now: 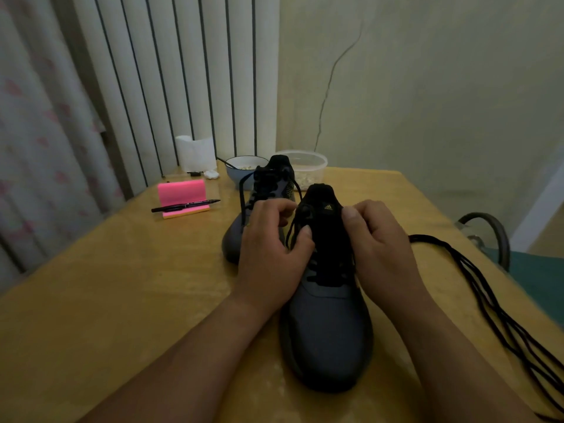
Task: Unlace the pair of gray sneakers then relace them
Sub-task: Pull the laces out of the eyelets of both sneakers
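**A:** What is seen closest?

**B:** The near sneaker (326,325), gray with a black tongue, is stood on the yellow wooden surface (122,285) with its toe toward the viewer. Its lower eyelets are laced in black.

**A:** Where are the hands placed against it?

**B:** Both are held at its upper eyelets, one on each side of the tongue. The left hand (270,248) is set on the sneaker's left side with its fingers curled, and a strand of the lace (292,232) is pinched under its thumb. The right hand (378,242) is set on the right side. Its thumb is pressed to the tongue's edge and its fingers are curled round the upper there.

**A:** Is anything laid beside it?

**B:** Loose lace strands (494,303) are trailed across the surface from behind the right hand to the lower right edge of the view.

**A:** And farther back?

**B:** The far sneaker (262,196) is stood just behind the left hand and is partly hidden by it. A lace end is seen hanging down its left side. To the left, well apart, a pink sticky-note pad (181,192) is propped with a black pen (186,206) laid across it. At the far edge a blue bowl (241,175), a clear plastic container (311,166) and a white paper roll (195,154) are grouped.
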The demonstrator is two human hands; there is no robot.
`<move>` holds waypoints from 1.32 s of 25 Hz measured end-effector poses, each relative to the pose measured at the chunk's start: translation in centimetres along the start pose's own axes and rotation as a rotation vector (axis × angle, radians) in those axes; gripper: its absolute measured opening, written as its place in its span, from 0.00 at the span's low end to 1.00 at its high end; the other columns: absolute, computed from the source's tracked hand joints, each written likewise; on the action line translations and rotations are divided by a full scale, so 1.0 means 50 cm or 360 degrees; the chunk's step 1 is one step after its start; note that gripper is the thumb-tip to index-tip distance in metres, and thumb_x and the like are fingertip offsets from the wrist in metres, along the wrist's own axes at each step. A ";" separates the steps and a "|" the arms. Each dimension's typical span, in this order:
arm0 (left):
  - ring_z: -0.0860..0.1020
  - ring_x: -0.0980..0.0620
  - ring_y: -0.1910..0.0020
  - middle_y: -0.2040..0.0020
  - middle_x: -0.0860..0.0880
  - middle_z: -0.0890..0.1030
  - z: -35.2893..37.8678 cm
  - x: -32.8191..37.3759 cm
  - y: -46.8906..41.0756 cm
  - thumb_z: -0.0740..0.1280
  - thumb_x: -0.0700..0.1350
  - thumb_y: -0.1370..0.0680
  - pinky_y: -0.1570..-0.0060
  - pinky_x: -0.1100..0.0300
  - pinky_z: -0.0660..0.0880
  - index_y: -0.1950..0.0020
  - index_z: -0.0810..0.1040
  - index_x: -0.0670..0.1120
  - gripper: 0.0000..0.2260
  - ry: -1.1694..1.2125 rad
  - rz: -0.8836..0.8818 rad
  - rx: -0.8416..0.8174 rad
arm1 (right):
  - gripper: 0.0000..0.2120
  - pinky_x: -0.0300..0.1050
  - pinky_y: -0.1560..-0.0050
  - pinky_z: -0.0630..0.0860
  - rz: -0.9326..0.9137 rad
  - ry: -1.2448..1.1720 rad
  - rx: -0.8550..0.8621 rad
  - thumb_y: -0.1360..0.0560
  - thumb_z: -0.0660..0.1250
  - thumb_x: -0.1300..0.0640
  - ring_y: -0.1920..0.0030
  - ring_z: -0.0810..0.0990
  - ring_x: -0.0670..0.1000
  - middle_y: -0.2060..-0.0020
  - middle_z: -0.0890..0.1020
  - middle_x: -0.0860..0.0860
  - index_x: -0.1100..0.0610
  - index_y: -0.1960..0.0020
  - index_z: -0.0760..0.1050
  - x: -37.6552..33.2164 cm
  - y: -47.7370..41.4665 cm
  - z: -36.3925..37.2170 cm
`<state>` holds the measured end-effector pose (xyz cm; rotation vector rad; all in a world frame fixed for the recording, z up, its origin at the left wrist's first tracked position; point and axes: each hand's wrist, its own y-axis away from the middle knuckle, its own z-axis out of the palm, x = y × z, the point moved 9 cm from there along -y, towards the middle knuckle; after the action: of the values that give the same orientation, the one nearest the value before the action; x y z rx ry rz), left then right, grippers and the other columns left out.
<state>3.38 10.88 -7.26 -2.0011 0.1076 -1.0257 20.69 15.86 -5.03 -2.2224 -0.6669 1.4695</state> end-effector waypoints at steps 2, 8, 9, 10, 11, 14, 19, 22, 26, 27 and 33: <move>0.75 0.56 0.41 0.43 0.56 0.73 0.004 -0.002 0.000 0.70 0.54 0.22 0.42 0.50 0.77 0.36 0.73 0.53 0.16 0.0014 -0.0024 -0.0035 | 0.18 0.40 0.61 0.71 0.0120 -0.0071 -0.0083 0.18 0.64 0.44 0.62 0.74 0.44 0.61 0.76 0.49 0.56 0.59 0.72 0.008 0.004 0.005; 0.74 0.59 0.40 0.42 0.60 0.71 0.003 -0.003 0.003 0.71 0.57 0.24 0.40 0.44 0.76 0.37 0.70 0.61 0.18 -0.0005 -0.0063 -0.0044 | 0.12 0.47 0.49 0.77 0.0376 -0.0922 -0.0228 0.21 0.70 0.59 0.58 0.79 0.50 0.66 0.79 0.50 0.59 0.60 0.71 0.042 -0.011 -0.010; 0.74 0.58 0.40 0.42 0.60 0.71 0.003 -0.003 0.003 0.71 0.56 0.24 0.40 0.44 0.76 0.37 0.70 0.60 0.18 -0.0002 -0.0062 -0.0040 | 0.10 0.43 0.53 0.77 0.0335 -0.0640 -0.0268 0.21 0.71 0.59 0.61 0.79 0.46 0.67 0.79 0.48 0.60 0.58 0.74 0.043 -0.012 -0.012; 0.74 0.58 0.40 0.42 0.60 0.72 0.002 -0.002 0.003 0.72 0.56 0.24 0.40 0.44 0.77 0.37 0.70 0.60 0.18 0.0003 -0.0059 -0.0037 | 0.10 0.38 0.58 0.76 0.0293 -0.0385 -0.0309 0.20 0.71 0.56 0.63 0.79 0.44 0.68 0.79 0.46 0.60 0.57 0.77 0.039 -0.014 -0.009; 0.75 0.58 0.40 0.42 0.60 0.72 0.003 -0.002 0.004 0.72 0.56 0.24 0.40 0.44 0.77 0.37 0.70 0.60 0.18 0.0008 -0.0057 -0.0040 | 0.11 0.36 0.59 0.76 0.0268 -0.0267 -0.0316 0.20 0.71 0.53 0.64 0.78 0.43 0.68 0.79 0.45 0.59 0.56 0.79 0.040 -0.016 -0.008; 0.75 0.57 0.40 0.42 0.58 0.73 0.007 -0.007 0.004 0.72 0.56 0.24 0.40 0.44 0.77 0.37 0.72 0.58 0.18 0.0009 -0.0069 -0.0058 | 0.13 0.46 0.49 0.76 0.0494 -0.1129 -0.0062 0.20 0.67 0.50 0.63 0.75 0.49 0.69 0.72 0.49 0.57 0.59 0.74 0.058 -0.028 -0.038; 0.75 0.58 0.40 0.40 0.59 0.72 0.010 -0.005 0.004 0.71 0.56 0.22 0.39 0.43 0.76 0.32 0.73 0.58 0.19 -0.0023 -0.0045 -0.0098 | 0.13 0.49 0.54 0.77 0.1080 -0.1660 0.0345 0.14 0.59 0.53 0.67 0.75 0.50 0.68 0.72 0.49 0.56 0.55 0.73 0.162 -0.006 -0.066; 0.75 0.58 0.41 0.41 0.60 0.72 0.009 0.004 0.004 0.68 0.52 0.19 0.40 0.42 0.76 0.33 0.75 0.57 0.14 -0.0048 0.0031 -0.0109 | 0.20 0.49 0.46 0.73 0.1103 -0.0090 0.0181 0.17 0.66 0.48 0.45 0.78 0.54 0.42 0.77 0.53 0.58 0.30 0.71 0.183 0.015 -0.092; 0.76 0.57 0.44 0.44 0.57 0.74 0.007 0.024 -0.003 0.66 0.45 0.18 0.44 0.41 0.76 0.40 0.76 0.53 0.07 -0.0086 0.0156 -0.0106 | 0.17 0.45 0.48 0.72 0.0429 0.0259 0.0557 0.20 0.71 0.51 0.46 0.75 0.51 0.42 0.73 0.51 0.55 0.36 0.71 0.104 0.006 -0.139; 0.76 0.56 0.45 0.45 0.57 0.74 0.006 0.030 -0.004 0.66 0.44 0.18 0.45 0.41 0.76 0.42 0.77 0.52 0.06 -0.0109 0.0195 -0.0108 | 0.15 0.45 0.50 0.72 0.0390 0.0235 0.0571 0.21 0.71 0.52 0.49 0.74 0.50 0.44 0.73 0.50 0.54 0.39 0.70 0.101 0.009 -0.136; 0.74 0.57 0.53 0.52 0.53 0.74 0.008 0.034 -0.007 0.63 0.39 0.16 0.51 0.63 0.73 0.47 0.73 0.47 0.04 -0.0045 0.0138 -0.0132 | 0.08 0.47 0.58 0.72 0.0833 -0.0315 0.0628 0.20 0.69 0.52 0.57 0.74 0.49 0.53 0.75 0.51 0.53 0.46 0.71 0.142 0.023 -0.137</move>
<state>4.68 10.64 -6.03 -2.0665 0.2236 -0.9515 29.61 18.64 -8.40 -2.0327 0.1744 1.8862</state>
